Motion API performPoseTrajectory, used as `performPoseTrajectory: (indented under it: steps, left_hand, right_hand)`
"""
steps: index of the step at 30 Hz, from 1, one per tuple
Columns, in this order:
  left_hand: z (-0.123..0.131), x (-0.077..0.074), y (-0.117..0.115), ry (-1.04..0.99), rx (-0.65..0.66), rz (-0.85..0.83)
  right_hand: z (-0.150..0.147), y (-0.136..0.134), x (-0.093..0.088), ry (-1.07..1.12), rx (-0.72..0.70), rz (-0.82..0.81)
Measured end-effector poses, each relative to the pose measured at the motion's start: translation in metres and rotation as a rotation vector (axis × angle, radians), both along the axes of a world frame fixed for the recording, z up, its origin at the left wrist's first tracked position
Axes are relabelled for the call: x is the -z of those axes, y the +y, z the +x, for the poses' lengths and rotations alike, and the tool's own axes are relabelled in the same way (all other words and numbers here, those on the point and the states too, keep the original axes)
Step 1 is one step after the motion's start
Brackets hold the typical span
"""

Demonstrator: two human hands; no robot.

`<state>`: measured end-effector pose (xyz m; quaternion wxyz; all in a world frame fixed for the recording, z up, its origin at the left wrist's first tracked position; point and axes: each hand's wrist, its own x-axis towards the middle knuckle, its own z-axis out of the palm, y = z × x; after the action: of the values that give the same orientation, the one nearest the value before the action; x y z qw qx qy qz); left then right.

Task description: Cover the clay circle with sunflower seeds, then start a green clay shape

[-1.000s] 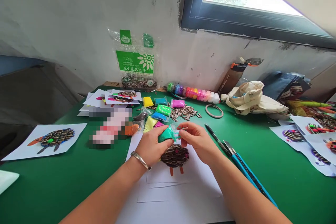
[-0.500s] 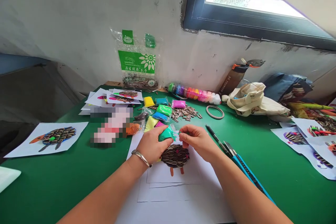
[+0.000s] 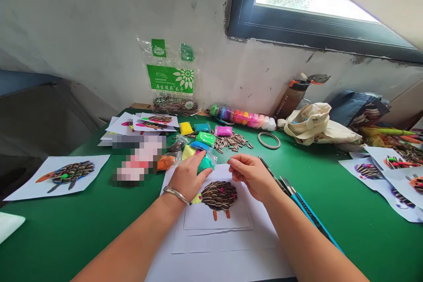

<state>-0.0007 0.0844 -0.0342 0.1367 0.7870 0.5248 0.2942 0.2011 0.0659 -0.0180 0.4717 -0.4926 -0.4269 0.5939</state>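
My left hand, with a bracelet at its wrist, has thumb and fingers around a teal clay packet beside the other packets. My right hand pinches a tiny bit of green clay between thumb and fingertips. Below both hands lies a sheet of white paper with a sunflower-seed animal on it. The animal has a yellow clay head, pink dots on its body and two brown legs. Part of the teal packet is hidden by my fingers.
Colored clay packets and loose sunflower seeds lie beyond my hands. A seed bag leans on the wall. A pen, blue cutters and a tape ring are on the right. Finished seed pictures lie at both sides.
My left hand has moved the teal packet left and away from my right hand, toward the other packets. The green bit now shows in my right fingertips. More of the seed animal is visible.
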Motion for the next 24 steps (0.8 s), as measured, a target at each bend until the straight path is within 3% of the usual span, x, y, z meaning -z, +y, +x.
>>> performPoseTrajectory:
  steps: [4, 6, 7, 9, 11, 14, 19, 24]
  left_hand:
    - [0.002, -0.011, -0.010, -0.178, 0.052, 0.171]
    - [0.007, -0.023, -0.020, -0.375, 0.081, 0.098]
    - [0.010, -0.029, -0.024, -0.495, 0.088, -0.035]
    - [0.016, -0.039, -0.032, -0.808, 0.087, -0.455]
    - [0.022, -0.046, -0.037, -1.156, 0.092, -0.837]
    - [0.026, -0.050, -0.040, -1.431, 0.146, -1.144]
    - [0.027, -0.049, -0.037, -1.594, 0.094, -1.289]
    - [0.025, -0.045, -0.035, -1.630, 0.044, -1.261]
  right_hand:
    - [-0.003, -0.001, 0.000, -0.094, 0.041, 0.097]
    - [-0.007, -0.006, -0.004, -0.202, 0.091, 0.227]
    - [-0.011, -0.010, -0.007, -0.277, 0.113, 0.323]
    - [-0.019, -0.018, -0.015, -0.461, 0.123, 0.566]
    - [-0.028, -0.027, -0.021, -0.635, 0.058, 0.804]
    - [-0.039, -0.037, -0.025, -0.749, 0.033, 1.025]
    - [-0.045, -0.039, -0.020, -0.739, 0.128, 1.034]
    - [-0.044, -0.032, -0.015, -0.660, 0.132, 0.929]
